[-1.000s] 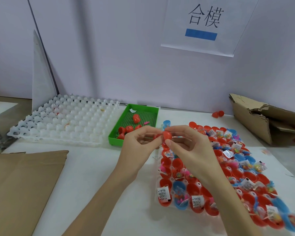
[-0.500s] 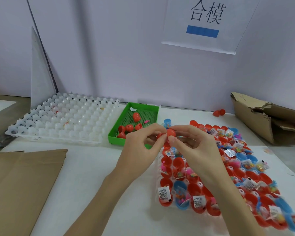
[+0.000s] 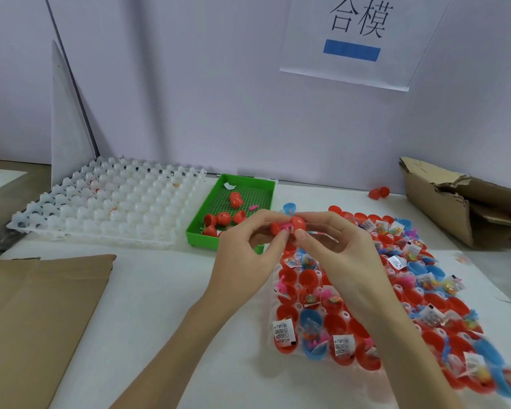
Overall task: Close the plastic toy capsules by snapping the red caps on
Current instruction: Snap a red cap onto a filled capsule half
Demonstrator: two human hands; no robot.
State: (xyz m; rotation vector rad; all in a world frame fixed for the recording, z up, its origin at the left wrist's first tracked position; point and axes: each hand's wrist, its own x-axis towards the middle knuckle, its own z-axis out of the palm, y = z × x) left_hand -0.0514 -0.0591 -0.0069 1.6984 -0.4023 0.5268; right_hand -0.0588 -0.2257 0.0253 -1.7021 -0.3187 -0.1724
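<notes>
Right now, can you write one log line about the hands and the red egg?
left hand: holds red base | right hand: holds red cap | capsule: not yet snapped

I see a red capsule half (image 3: 278, 227) with a pink toy showing at its mouth, and a rounded red cap (image 3: 298, 224) tilted against it, not fully seated. On my right, open red and blue capsule halves (image 3: 337, 323) sit upright in rows, holding small toys and paper slips.
</notes>
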